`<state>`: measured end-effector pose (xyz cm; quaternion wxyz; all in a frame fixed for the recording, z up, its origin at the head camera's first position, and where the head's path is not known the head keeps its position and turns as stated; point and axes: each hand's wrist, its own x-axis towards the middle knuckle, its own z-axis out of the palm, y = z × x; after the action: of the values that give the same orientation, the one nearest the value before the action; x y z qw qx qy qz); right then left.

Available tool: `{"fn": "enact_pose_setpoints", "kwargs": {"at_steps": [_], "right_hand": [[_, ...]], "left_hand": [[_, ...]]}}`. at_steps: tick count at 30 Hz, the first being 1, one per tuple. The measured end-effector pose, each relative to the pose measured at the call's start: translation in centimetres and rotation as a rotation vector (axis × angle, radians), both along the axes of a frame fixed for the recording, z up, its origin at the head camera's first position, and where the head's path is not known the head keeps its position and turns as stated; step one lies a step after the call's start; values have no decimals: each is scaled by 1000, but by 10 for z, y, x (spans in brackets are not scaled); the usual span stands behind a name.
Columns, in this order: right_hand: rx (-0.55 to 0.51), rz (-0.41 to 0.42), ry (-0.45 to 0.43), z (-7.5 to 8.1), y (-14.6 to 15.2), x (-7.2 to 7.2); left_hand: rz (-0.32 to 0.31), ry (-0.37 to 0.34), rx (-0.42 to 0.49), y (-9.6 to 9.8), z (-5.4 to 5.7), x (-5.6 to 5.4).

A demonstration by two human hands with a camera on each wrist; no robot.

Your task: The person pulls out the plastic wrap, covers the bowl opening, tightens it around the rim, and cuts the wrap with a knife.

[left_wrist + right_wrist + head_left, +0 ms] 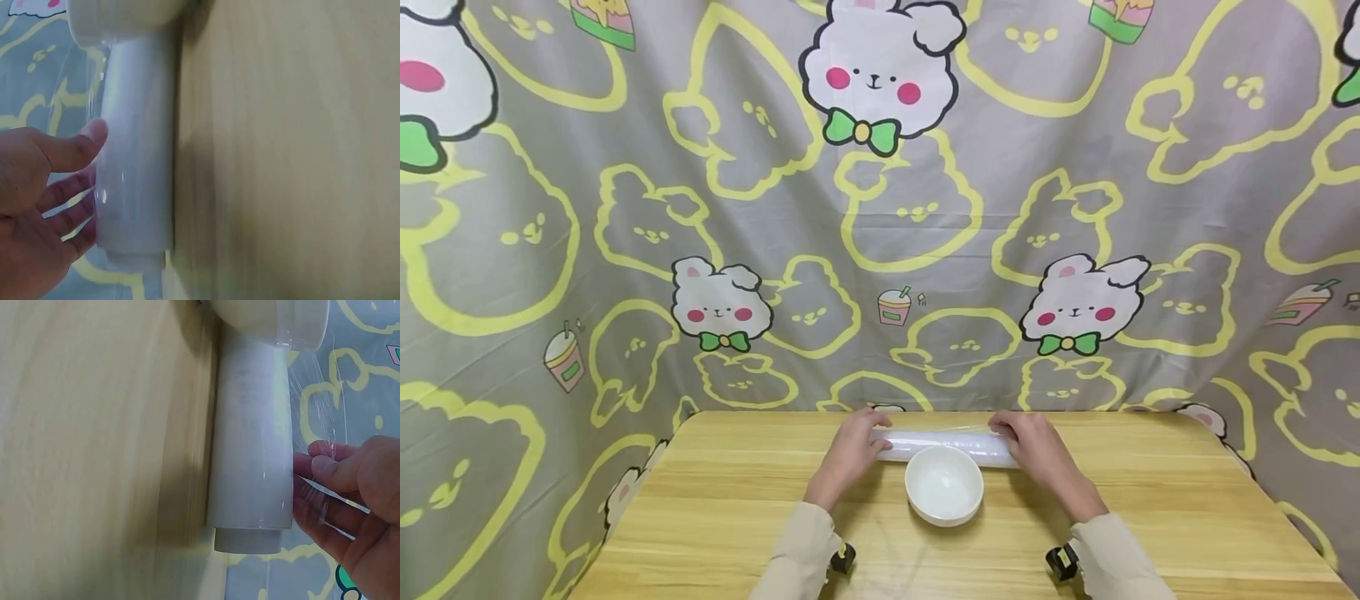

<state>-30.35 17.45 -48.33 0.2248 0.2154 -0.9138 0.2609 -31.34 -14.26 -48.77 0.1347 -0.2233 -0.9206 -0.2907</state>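
Observation:
A roll of clear plastic wrap (951,446) lies sideways on the table behind a white bowl (943,486). At the roll's right end, my right hand (1033,442) pinches the loose edge of the film between thumb and fingertip. Wrinkled film (322,419) stretches up off the roll to that pinch in the right wrist view. My left hand (853,450) is at the left end, its thumb (94,131) against the wrap and its fingers spread apart from the thumb. The bowl overlaps the roll's middle in both wrist views.
The wood-grain table (737,500) reaches back to a grey curtain (865,225) printed with cartoon animals. The curtain hangs close behind the roll and along both sides. Black wrist cameras (842,557) sit at both sleeves.

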Motion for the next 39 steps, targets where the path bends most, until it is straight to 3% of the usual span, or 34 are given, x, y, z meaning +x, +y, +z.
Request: {"fn": "enact_pose_setpoints", "kwargs": {"at_steps": [8,18,24,33,39], "right_hand": [[-5,-7,-20,1,2,-4],[-6,-8,-28,0,3,-8],[-23,-6,-76,3,7,-13],[-33,29,-91,7,11,-23],[-35,40,-110,15,10,-26]], "left_hand": [[55,103,-76,-19,0,2],[59,167,-66,-17,6,-4],[32,146,-23,-15,10,-9],[49,38,89,-14,12,-13],[34,36,141,-14,15,-18]]}}
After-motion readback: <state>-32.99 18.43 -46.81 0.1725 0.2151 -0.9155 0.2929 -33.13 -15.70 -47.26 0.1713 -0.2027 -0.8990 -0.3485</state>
